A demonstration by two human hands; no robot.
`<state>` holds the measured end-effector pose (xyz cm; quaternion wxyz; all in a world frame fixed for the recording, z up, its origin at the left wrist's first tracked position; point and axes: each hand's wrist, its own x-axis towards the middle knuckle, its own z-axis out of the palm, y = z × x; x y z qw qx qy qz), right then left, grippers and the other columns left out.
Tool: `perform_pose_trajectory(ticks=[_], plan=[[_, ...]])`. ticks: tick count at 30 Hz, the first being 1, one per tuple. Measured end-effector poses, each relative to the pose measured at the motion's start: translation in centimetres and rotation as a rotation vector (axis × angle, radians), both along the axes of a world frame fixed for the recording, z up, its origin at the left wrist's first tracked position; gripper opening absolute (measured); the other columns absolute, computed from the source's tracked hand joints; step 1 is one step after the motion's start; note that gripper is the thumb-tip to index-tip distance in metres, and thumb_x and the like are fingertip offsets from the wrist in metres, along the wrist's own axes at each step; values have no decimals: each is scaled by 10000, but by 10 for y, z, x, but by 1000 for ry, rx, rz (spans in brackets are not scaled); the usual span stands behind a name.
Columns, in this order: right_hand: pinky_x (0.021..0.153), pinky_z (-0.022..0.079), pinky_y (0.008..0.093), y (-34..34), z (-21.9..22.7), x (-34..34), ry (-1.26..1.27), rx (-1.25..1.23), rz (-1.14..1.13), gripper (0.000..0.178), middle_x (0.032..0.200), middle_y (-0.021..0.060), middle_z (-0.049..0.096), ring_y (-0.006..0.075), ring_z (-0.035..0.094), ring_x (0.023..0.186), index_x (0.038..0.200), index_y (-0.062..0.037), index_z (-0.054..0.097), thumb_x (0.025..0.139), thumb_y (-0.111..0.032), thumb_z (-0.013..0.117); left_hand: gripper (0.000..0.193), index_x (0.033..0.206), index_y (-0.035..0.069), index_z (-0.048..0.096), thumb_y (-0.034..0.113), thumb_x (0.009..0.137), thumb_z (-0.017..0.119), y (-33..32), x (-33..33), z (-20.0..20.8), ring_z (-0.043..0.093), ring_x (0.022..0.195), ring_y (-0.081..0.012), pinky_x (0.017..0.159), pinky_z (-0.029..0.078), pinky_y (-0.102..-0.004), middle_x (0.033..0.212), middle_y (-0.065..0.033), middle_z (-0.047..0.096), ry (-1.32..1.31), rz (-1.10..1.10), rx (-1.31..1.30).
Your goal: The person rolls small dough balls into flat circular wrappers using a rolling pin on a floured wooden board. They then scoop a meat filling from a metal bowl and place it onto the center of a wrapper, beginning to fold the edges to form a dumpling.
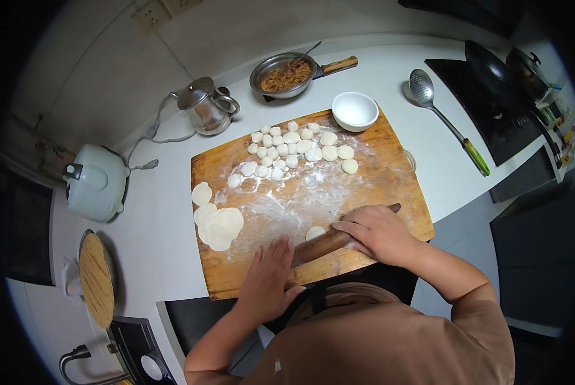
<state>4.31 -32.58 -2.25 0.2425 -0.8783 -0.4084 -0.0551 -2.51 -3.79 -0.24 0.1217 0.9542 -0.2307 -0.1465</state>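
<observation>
A dark wooden rolling pin [323,248] lies at a slant near the front edge of a floured wooden board [390,173]. My left hand [268,277] rests at its left end, fingers stretched out straight and thumb apart. Over its right part my right hand [378,234] is closed, with the pin's tip showing beyond it. Just behind the pin is a small dough disc [315,232], partly hidden. Thin round dough wrappers [220,228] overlap at the board's left side. Several small dough pieces [281,151], some flattened, are spread along the far part.
A white bowl [355,111] stands on the board's far right corner. Behind are a pan of brown filling [286,78] and a metal kettle [207,109]. A slotted spoon [446,119] lies right, beside a black cooktop [486,109]. A rice cooker [95,183] and round tray [97,280] stand left.
</observation>
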Motion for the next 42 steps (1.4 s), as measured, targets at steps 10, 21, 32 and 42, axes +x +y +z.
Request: perform_pose_trajectory(ticks=[10, 21, 32, 42], plan=[[1136, 324, 463, 49, -11, 63, -147, -46, -188, 654, 1458, 159, 463, 373, 397, 1369, 1389, -76, 497, 856, -416, 661, 802, 1500, -25, 265, 245, 855, 659, 12, 55, -23, 265, 1462, -359, 1194, 176, -509, 1579, -205, 270, -272, 235, -3], [974, 437, 460, 11, -9, -22, -50, -43, -27, 567, 1243, 107, 582, 316, 546, 1151, 1329, -80, 540, 812, -253, 693, 444, 1272, 36, 543, 194, 875, 664, -9, 50, -13, 561, 1106, -375, 946, 445, -443, 1204, -175, 600, -201, 30, -364], [852, 488, 395, 6, -9, -28, -94, 70, 6, 387, 1088, 58, 626, 249, 605, 1009, 1218, -127, 630, 833, -143, 594, 213, 957, 34, 627, 103, 800, 753, -34, 80, -9, 654, 830, -264, 763, 520, -359, 906, -106, 664, 57, 200, -472], [801, 493, 413, -8, -2, -25, -46, 23, -24, 466, 1089, 66, 631, 270, 609, 995, 1236, -113, 617, 784, -187, 698, 397, 1233, 38, 589, 173, 872, 685, -5, 25, -1, 621, 1096, -306, 936, 487, -398, 1177, -158, 637, -46, 148, -488]])
